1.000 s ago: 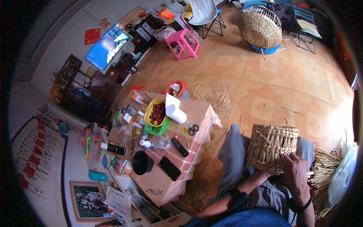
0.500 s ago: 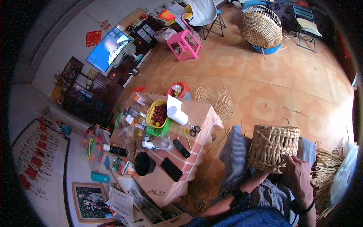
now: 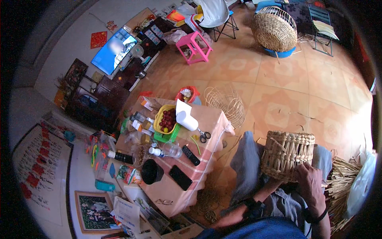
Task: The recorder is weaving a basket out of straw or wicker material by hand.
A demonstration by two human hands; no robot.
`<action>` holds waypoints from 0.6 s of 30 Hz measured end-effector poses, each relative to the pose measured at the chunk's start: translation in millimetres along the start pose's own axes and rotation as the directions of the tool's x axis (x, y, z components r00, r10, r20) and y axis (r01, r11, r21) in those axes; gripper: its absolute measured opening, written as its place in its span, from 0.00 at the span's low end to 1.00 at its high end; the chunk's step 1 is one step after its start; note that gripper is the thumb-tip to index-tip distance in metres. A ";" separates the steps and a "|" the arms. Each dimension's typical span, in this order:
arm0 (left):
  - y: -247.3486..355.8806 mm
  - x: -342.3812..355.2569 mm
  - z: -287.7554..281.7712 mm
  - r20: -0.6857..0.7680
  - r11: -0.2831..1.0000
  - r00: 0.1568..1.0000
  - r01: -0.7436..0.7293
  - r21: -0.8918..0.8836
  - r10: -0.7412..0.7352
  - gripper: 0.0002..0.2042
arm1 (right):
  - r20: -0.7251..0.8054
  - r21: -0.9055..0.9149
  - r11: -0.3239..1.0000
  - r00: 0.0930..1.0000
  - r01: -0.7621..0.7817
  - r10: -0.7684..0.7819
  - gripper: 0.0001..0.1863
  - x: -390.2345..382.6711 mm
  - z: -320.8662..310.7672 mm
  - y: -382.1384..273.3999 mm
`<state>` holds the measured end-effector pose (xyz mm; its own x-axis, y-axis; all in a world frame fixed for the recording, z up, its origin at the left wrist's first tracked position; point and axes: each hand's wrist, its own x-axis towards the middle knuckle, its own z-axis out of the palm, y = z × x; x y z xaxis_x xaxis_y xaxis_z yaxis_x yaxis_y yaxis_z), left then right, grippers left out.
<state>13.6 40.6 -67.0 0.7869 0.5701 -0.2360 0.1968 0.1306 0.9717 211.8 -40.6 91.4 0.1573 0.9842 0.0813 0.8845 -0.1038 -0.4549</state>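
At left, the cloth-covered table [image 3: 163,191] ended in a scalloped edge near your left knee [image 3: 242,157], with a strip of floor [image 3: 274,85] between. Your left hand [image 3: 277,184] went beneath the near side of the woven basket [image 3: 288,153]; its fingers were hidden, so whether it grasped anything could not be told. The basket lay on your lap between both knees, almost as wide as tall, so no marked long axis showed. Its braided bands ran left to right, its slanting side strands ran away from you, and one end faced your body, the other the room; which end was open could not be made out. Your right hand [image 3: 311,181] was clenched on the basket's lower right edge, fingertips obscured. Tiled floor extended beyond the far end. To your right, a straw bundle [image 3: 338,183] and a pale plastic bag [image 3: 361,187] bordered your elbow room closely.
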 end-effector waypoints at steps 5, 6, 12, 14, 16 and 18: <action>-0.8 2.3 2.3 0.000 1.000 1.000 -0.008 -0.015 0.008 0.31 | -0.046 0.019 0.999 0.998 -0.031 0.032 0.07 0.8 -0.2 -4.5; -1.5 1.7 1.1 -0.004 1.000 1.000 -0.010 -0.017 0.010 0.31 | -0.053 0.013 1.000 0.999 -0.008 0.009 0.07 3.0 -11.8 -15.1; -1.0 2.2 3.0 -0.005 0.999 1.000 -0.013 -0.029 0.013 0.30 | -0.032 -0.023 0.999 0.999 -0.044 0.043 0.08 6.7 -15.8 -12.4; -1.2 2.9 1.1 -0.011 0.999 1.000 -0.015 -0.030 0.014 0.29 | -0.037 -0.015 0.996 0.995 -0.089 0.088 0.08 7.2 -8.1 -8.8; 0.0 6.2 2.4 -0.011 0.999 1.000 -0.019 -0.036 0.018 0.29 | -0.034 -0.023 0.991 0.991 -0.130 0.129 0.08 5.8 3.7 3.9; -0.5 5.2 2.0 -0.010 0.999 1.000 -0.018 -0.039 0.018 0.29 | -0.014 -0.023 0.993 0.993 -0.120 0.120 0.08 5.1 5.3 9.4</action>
<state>18.8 41.8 -68.8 0.7842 0.5807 -0.2186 0.1593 0.1520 0.9755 218.6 -35.8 82.9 0.2682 0.9626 0.0391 0.8692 -0.2243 -0.4407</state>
